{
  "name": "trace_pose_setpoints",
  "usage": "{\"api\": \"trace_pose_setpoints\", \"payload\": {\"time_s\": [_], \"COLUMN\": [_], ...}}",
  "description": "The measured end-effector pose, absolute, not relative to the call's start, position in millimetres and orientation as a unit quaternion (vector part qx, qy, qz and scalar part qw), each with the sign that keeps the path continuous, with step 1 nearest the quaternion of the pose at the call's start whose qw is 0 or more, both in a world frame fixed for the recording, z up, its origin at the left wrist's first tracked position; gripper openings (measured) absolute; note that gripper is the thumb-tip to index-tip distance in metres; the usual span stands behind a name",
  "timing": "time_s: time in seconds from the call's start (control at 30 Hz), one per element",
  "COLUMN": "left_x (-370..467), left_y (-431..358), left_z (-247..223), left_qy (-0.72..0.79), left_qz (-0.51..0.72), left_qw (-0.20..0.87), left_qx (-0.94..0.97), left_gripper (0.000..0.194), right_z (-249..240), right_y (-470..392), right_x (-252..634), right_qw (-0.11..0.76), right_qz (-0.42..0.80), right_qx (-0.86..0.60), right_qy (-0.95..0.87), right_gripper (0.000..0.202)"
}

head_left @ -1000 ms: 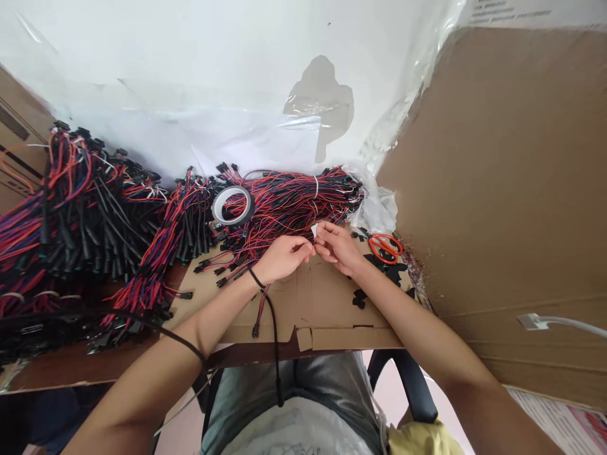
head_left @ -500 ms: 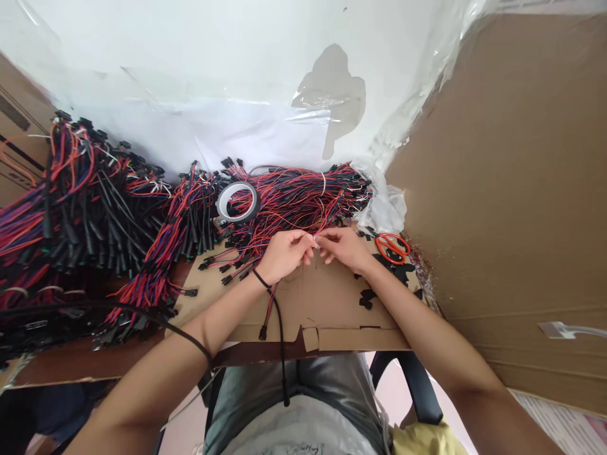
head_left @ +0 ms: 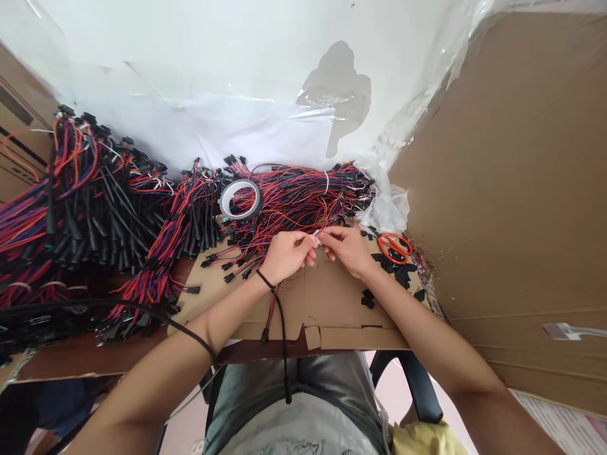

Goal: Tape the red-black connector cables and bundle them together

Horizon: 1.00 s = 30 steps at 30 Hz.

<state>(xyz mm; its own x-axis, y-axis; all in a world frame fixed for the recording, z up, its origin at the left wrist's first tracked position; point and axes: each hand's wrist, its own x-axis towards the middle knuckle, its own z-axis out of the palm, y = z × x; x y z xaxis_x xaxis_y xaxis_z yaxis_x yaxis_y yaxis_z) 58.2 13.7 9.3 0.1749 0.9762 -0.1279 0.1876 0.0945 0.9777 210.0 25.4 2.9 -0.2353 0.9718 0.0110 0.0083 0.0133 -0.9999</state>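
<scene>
My left hand (head_left: 290,256) and my right hand (head_left: 347,250) meet fingertip to fingertip over the cardboard sheet, both closed in a pinch. A small white piece (head_left: 316,234) shows between the fingertips; its kind is too small to make out. From under my left hand hang thin red and dark wires (head_left: 272,309) ending in a black plug connector (head_left: 265,335). Beside them a black cable (head_left: 283,322) with a thicker end drops past the table edge over the lap. My fingers hide where these join.
Bundled red and black wires (head_left: 298,196) lie behind my hands, a roll of black tape (head_left: 240,200) on them. More cable bundles (head_left: 104,208) are heaped left. Orange-handled scissors (head_left: 395,248), black scraps (head_left: 404,275) and a clear plastic bag (head_left: 389,208) lie right. A cardboard wall (head_left: 512,189) rises there.
The white piece between my fingertips shows more now. Both hands stay pinched in nearly the same place; the whole view has shifted slightly.
</scene>
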Motion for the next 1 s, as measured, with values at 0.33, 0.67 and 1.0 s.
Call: {"api": "trace_pose_setpoints", "payload": {"time_s": [0.33, 0.67, 1.0], "left_x": [59.1, 59.8, 58.3], "left_y": [14.7, 15.3, 14.5], "left_z": [9.4, 6.3, 2.6], "left_qy": [0.538, 0.544, 0.526], "left_qz": [0.355, 0.375, 0.378], "left_qw": [0.531, 0.519, 0.483], "left_qx": [0.550, 0.542, 0.589], "left_gripper": [0.019, 0.020, 0.021], "right_z": [-1.5, 1.7, 1.7], "right_y": [28.9, 27.8, 29.9], "right_x": [211.9, 209.6, 216.0], "right_qw": [0.425, 0.437, 0.427], "right_qz": [0.642, 0.658, 0.664], "right_qx": [-0.413, -0.423, -0.429], "right_qy": [-0.487, -0.444, -0.439], "right_gripper": [0.020, 0.023, 0.035]}}
